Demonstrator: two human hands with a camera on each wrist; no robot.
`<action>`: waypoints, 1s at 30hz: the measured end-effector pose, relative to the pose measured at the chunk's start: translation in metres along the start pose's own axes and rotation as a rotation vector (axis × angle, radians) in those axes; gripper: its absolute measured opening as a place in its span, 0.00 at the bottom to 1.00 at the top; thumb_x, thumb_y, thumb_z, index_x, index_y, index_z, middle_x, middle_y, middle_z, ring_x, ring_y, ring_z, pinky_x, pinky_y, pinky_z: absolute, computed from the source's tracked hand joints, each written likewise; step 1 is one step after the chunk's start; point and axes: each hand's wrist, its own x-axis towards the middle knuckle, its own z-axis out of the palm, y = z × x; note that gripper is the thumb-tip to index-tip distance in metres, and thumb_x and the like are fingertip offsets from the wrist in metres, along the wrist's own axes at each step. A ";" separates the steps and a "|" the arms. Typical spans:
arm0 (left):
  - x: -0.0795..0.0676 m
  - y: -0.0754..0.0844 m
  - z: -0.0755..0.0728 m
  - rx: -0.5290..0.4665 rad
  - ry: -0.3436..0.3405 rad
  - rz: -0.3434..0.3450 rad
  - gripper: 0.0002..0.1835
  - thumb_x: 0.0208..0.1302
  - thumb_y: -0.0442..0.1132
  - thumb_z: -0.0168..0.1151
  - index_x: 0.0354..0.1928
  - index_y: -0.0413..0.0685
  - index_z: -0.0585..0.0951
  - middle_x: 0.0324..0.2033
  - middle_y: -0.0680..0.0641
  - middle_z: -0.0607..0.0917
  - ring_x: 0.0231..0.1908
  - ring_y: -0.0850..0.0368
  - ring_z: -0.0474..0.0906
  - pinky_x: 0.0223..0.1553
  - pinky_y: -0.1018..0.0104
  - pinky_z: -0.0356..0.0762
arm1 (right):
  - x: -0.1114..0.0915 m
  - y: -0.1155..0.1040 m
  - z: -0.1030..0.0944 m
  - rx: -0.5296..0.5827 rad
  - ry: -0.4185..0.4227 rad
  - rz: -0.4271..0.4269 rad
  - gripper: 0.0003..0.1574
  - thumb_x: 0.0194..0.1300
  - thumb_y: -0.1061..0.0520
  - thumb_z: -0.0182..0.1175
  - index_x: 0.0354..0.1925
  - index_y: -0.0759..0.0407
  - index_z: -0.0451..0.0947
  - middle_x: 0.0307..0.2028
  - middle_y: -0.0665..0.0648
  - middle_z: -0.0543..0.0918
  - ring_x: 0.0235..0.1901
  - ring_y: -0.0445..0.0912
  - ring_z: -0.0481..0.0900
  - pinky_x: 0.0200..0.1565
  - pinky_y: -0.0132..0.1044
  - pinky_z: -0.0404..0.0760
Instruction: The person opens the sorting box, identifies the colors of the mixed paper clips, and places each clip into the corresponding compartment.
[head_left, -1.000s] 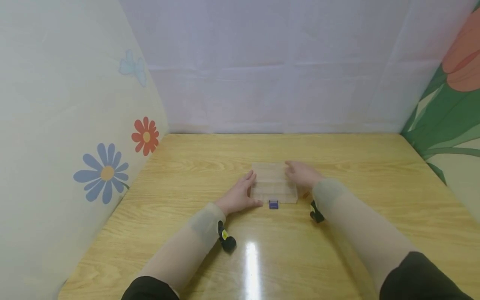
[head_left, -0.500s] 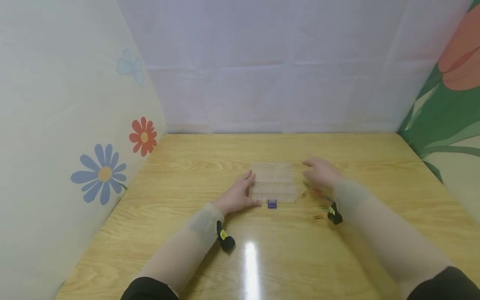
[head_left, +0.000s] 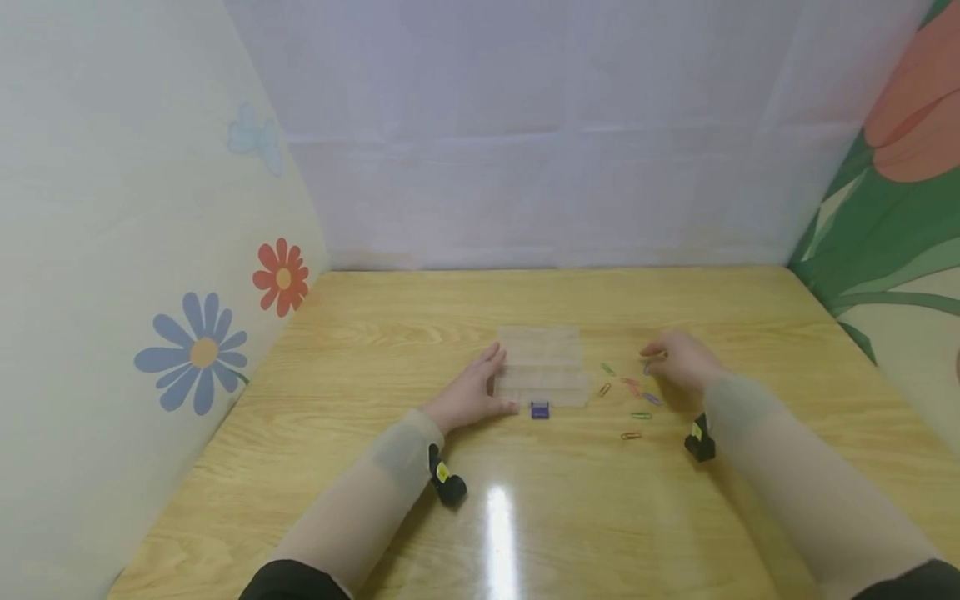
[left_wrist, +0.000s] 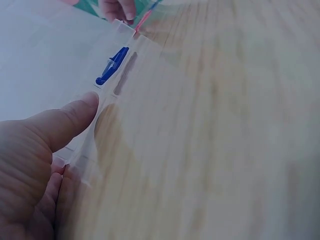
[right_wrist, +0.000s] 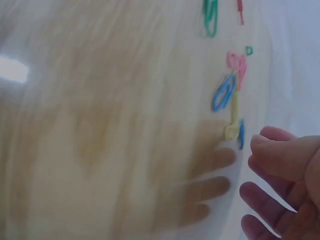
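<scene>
A clear plastic compartment box (head_left: 542, 354) with a blue latch (head_left: 540, 410) on its front side lies on the table. My left hand (head_left: 468, 396) holds its left front corner, the fingers along the left side. In the left wrist view the thumb presses the front edge beside the latch. To the right of the box my right hand (head_left: 681, 360) hovers low over the table, fingers loosely bent. A blue paper clip (right_wrist: 241, 134) lies right by its fingertips, with no clip visible between thumb and forefinger. A purple-blue paper clip (head_left: 652, 399) lies just in front of that hand.
Several more paper clips lie between box and right hand: a green clip (head_left: 608, 369), a gold clip (head_left: 604, 389), pink clips (head_left: 632, 384), another green clip (head_left: 641, 415) and an orange clip (head_left: 632, 436). A pale curtain (head_left: 555, 192) borders the wooden table (head_left: 405, 325) behind.
My right hand has moved right, from the box's right side to the paper clips, uncovering several of them. My left hand stays at the box.
</scene>
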 end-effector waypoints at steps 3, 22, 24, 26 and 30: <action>-0.001 0.001 0.000 0.005 0.000 -0.003 0.56 0.51 0.60 0.71 0.75 0.45 0.51 0.75 0.49 0.43 0.73 0.50 0.42 0.71 0.57 0.43 | 0.000 0.004 0.001 0.000 -0.011 -0.010 0.20 0.66 0.64 0.57 0.55 0.68 0.76 0.54 0.70 0.78 0.55 0.67 0.72 0.58 0.64 0.68; -0.001 0.002 0.000 -0.011 0.003 -0.015 0.58 0.50 0.60 0.71 0.75 0.47 0.51 0.75 0.51 0.43 0.73 0.50 0.42 0.71 0.55 0.43 | 0.006 0.008 0.004 -0.057 0.002 0.063 0.13 0.66 0.54 0.61 0.40 0.65 0.77 0.40 0.62 0.80 0.43 0.57 0.75 0.48 0.54 0.75; -0.001 0.001 0.000 -0.007 0.002 -0.016 0.58 0.50 0.61 0.71 0.75 0.47 0.51 0.75 0.50 0.43 0.73 0.50 0.42 0.71 0.54 0.44 | 0.006 0.008 0.003 -0.051 0.001 0.063 0.13 0.66 0.53 0.60 0.39 0.64 0.77 0.39 0.62 0.79 0.42 0.56 0.75 0.46 0.53 0.75; 0.000 0.001 0.000 -0.005 0.001 -0.017 0.58 0.50 0.61 0.71 0.75 0.48 0.50 0.75 0.50 0.43 0.73 0.50 0.42 0.71 0.54 0.44 | 0.006 0.005 0.003 -0.031 0.002 0.065 0.14 0.67 0.52 0.59 0.40 0.64 0.76 0.40 0.62 0.79 0.42 0.55 0.75 0.45 0.51 0.75; 0.000 0.001 0.000 -0.007 -0.003 -0.024 0.58 0.50 0.61 0.70 0.76 0.48 0.50 0.76 0.51 0.43 0.73 0.49 0.42 0.71 0.54 0.44 | 0.008 -0.006 0.002 -0.017 0.030 0.031 0.13 0.69 0.52 0.57 0.42 0.62 0.76 0.45 0.64 0.79 0.44 0.57 0.76 0.47 0.53 0.76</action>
